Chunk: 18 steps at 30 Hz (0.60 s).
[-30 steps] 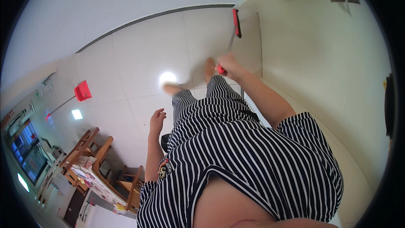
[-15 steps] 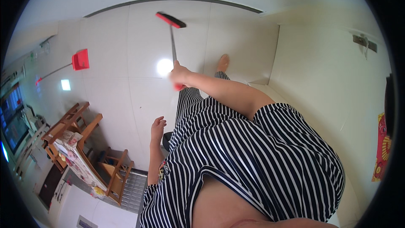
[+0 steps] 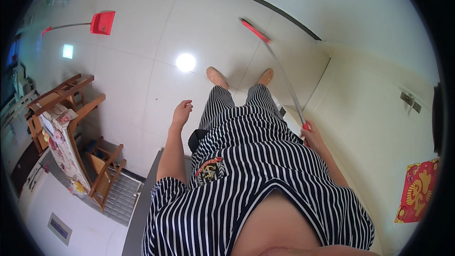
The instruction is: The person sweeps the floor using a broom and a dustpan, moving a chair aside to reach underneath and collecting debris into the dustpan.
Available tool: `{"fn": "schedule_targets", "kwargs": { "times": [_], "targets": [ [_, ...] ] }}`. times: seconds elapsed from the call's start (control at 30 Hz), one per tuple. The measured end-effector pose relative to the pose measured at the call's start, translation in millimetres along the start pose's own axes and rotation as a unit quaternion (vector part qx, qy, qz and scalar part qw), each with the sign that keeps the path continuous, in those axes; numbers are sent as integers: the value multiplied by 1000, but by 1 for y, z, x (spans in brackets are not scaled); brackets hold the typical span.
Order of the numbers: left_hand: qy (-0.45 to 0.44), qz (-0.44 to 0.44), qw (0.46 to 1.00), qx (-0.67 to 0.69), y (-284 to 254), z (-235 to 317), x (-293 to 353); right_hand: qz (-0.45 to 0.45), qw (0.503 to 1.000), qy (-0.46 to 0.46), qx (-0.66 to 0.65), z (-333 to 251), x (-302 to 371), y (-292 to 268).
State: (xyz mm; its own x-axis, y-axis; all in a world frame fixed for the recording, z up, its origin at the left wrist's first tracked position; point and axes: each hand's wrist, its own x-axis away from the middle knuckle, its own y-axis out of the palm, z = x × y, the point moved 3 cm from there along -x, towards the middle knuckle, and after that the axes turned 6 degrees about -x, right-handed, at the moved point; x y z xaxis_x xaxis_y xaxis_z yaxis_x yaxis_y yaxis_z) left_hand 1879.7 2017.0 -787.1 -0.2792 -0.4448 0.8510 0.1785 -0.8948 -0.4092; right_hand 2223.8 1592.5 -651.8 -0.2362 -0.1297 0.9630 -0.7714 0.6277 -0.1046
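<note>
At my right side, my right hand (image 3: 313,137) is closed round the red grip of a broom (image 3: 287,83). Its thin grey handle slants away to a red head (image 3: 255,31) over the floor, near the dark strip along the wall. The bristles are mostly hidden from above, and the handle looks slightly smeared by motion. My left hand (image 3: 182,113) hangs beside my left leg, holding nothing, with its fingers loosely bent and a little apart. A red long-handled dustpan (image 3: 102,22) lies on the floor at the far left, with small dark specks in it.
A wooden table with a flowered cover (image 3: 59,132) and wooden chairs (image 3: 106,161) stand at the left. A pale door or panel (image 3: 365,109) rises close on the right, with a metal latch (image 3: 410,102). A small dark speck (image 3: 157,99) lies on the tiled floor (image 3: 128,85).
My right hand has drawn back from in front of me to my right side, and the broom head has swung right. My view has turned; both feet now show.
</note>
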Motion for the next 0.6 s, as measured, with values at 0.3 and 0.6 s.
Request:
{"fn": "schedule_targets", "kwargs": {
  "times": [0.3, 0.6],
  "targets": [
    [8, 9, 999, 37, 7, -38, -16, -6, 873, 192, -449, 20, -147, 0],
    [-147, 51, 978, 141, 8, -143, 19, -199, 958, 72, -195, -138, -119, 247]
  ]
}}
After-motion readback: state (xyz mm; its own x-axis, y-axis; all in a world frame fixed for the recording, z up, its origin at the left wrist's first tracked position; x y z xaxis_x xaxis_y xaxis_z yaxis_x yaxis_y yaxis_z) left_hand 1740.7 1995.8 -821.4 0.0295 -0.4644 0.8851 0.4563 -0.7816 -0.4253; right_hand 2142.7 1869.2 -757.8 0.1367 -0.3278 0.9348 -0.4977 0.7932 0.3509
